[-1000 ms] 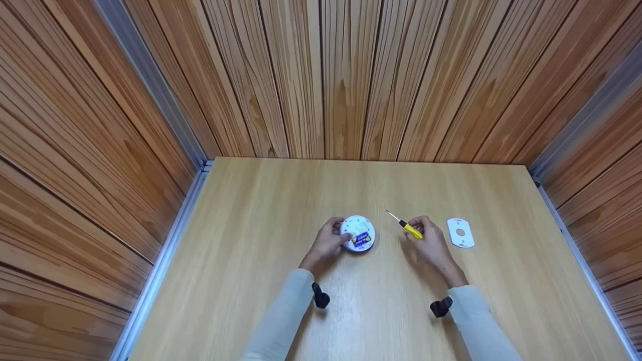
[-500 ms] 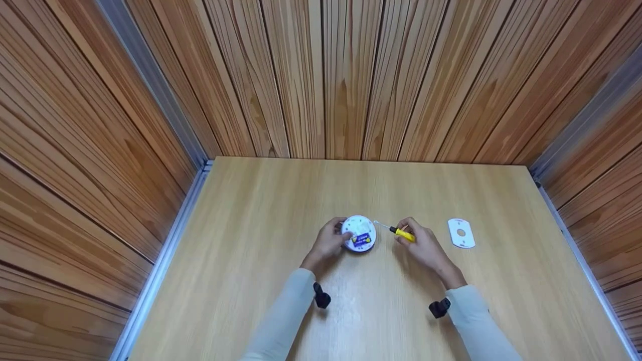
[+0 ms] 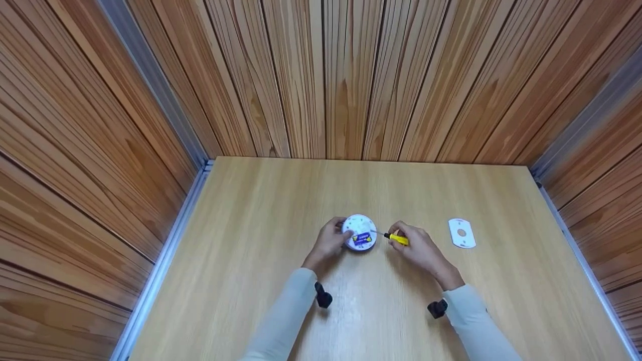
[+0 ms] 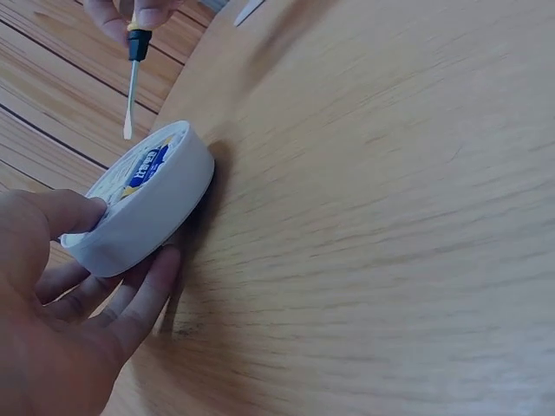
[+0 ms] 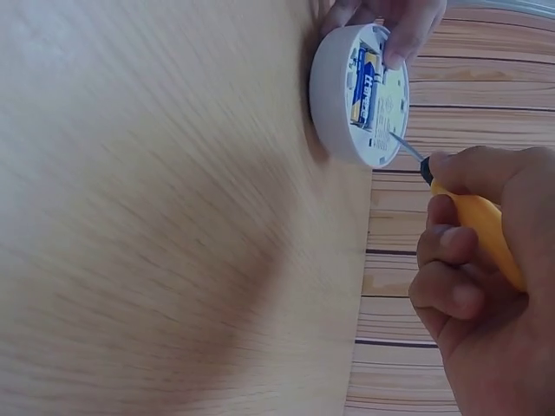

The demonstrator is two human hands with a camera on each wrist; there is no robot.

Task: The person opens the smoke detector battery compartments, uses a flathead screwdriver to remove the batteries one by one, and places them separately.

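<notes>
My left hand (image 3: 327, 241) holds a round white battery device (image 3: 358, 222) at its left edge, thumb on the upper face and fingers beneath. The device is tilted just over the table, and blue-and-yellow batteries (image 5: 364, 89) sit in an open bay on that face. My right hand (image 3: 421, 249) grips a flat-blade screwdriver (image 3: 399, 239) by its yellow handle, which is partly hidden by the palm in the right wrist view. Its blade (image 4: 131, 111) points down at the device; in the right wrist view the tip overlaps the face beside the batteries.
A white plate with rounded ends and a central hole (image 3: 455, 241) lies on the wooden table (image 3: 281, 200), right of my right hand. Wood-plank walls (image 3: 346, 100) rise behind and at both sides, and metal rails (image 3: 165, 271) run along the table's side edges.
My right hand has moved left with the screwdriver, and its tip has come from clear of the device to over its face. The left hand and the device have barely moved.
</notes>
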